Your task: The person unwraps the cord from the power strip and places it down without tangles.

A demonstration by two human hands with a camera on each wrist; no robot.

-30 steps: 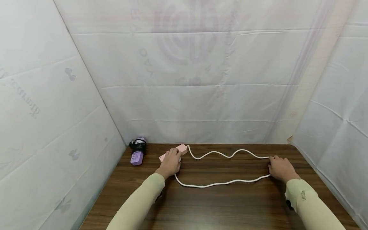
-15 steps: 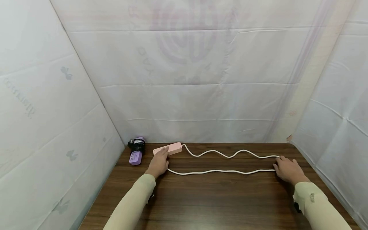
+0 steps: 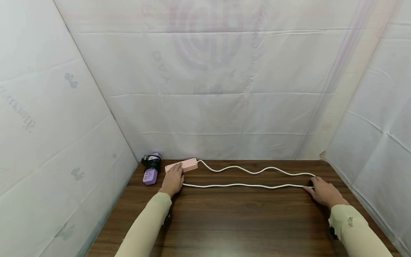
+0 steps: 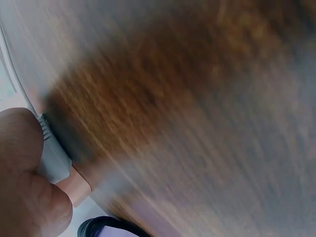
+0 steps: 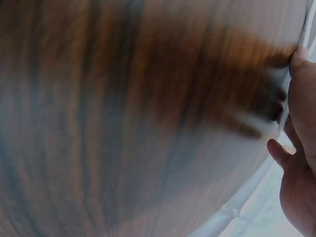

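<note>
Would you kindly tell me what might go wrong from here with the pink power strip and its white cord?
The pink power strip lies close to the purple power strip, so sliding it left might bump them together.
The white cord runs in two wavy lines to the right hand; if that hand moves away, the lines might shift or cross.

Smooth pink plastic strip (image 3: 190, 164), wood-grained tabletop (image 3: 244, 217)

Creased pale sheets (image 3: 205, 114) border a brown wood-grain tabletop (image 3: 244, 221).
</note>
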